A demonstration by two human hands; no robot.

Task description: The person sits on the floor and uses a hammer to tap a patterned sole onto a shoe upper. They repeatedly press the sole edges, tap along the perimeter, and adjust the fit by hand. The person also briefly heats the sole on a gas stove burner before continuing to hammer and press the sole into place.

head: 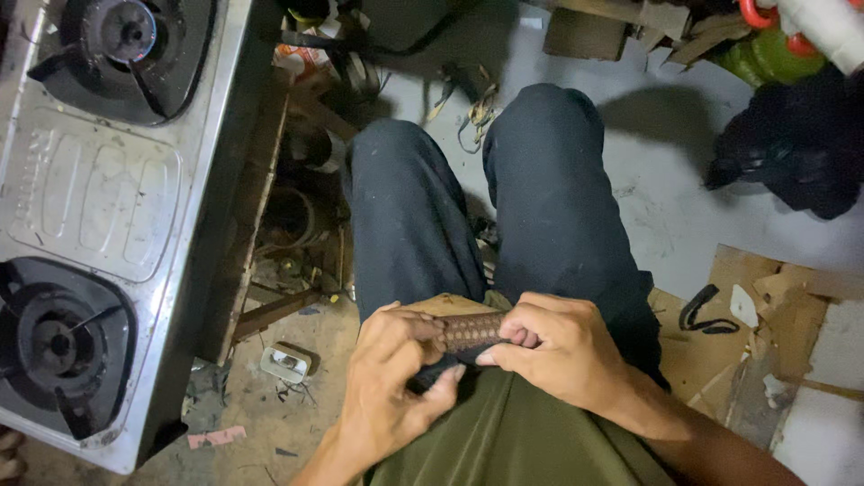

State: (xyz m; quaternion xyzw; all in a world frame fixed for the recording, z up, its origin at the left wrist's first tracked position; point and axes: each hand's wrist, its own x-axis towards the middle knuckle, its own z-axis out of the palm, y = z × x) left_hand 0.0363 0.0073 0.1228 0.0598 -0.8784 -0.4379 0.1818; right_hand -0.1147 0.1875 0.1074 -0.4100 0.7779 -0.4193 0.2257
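Observation:
A brown, textured belt-like strap [470,331] lies across my lap, held between both hands. My left hand [389,378] grips its left end with the thumb curled under. My right hand [556,349] closes over its right end, fingers pressed on top. Both hands rest over my dark trousers [504,198] and the hem of an olive green shirt [513,432]. The strap's ends are hidden inside my hands.
A steel two-burner gas stove [99,198] stands at the left on a wooden frame [256,207]. Clutter and scraps lie under it. Torn cardboard [765,306] lies on the floor at the right, a dark cloth bundle [792,153] at the upper right.

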